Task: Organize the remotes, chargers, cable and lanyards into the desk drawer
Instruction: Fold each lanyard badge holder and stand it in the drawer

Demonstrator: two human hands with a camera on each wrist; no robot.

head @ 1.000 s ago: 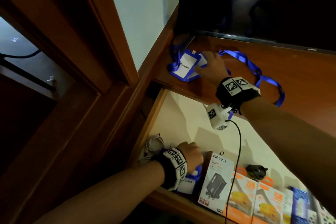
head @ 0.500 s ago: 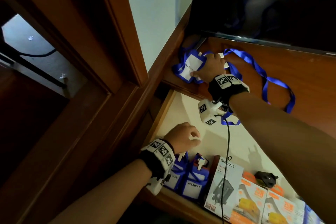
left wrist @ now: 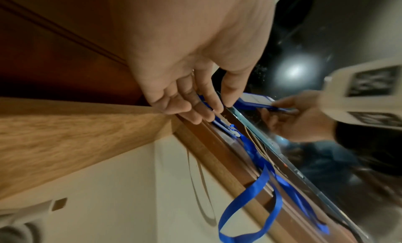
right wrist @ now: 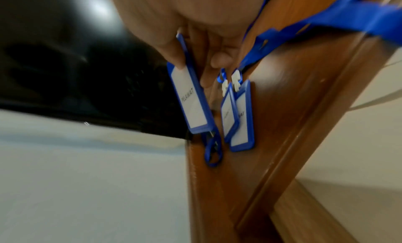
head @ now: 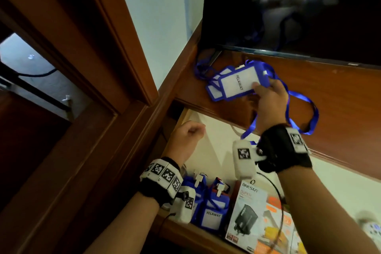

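My right hand (head: 260,87) pinches a blue badge holder (head: 239,84) labelled PELAWAT and holds it just above the desk top (head: 340,99); its blue strap (head: 309,109) loops behind my wrist. In the right wrist view the right hand (right wrist: 195,62) holds that badge (right wrist: 192,100) by its upper end. Two more badges (head: 215,86) lie on the desk under it. My left hand (head: 191,132) hovers over the open drawer's (head: 216,146) back left corner, fingers loosely curled, holding nothing. Folded lanyards (head: 214,206) stand at the drawer's front left.
A boxed ONESAM charger (head: 247,210) and orange boxes (head: 276,220) fill the drawer's front. A white remote (head: 371,229) shows at the right edge. The dark TV screen (head: 288,6) stands at the back of the desk. A wooden frame (head: 92,68) borders the left.
My right hand has picked one badge off the pile and raised it. My left hand left the lanyards at the drawer's front and moved back toward the drawer's rear left.
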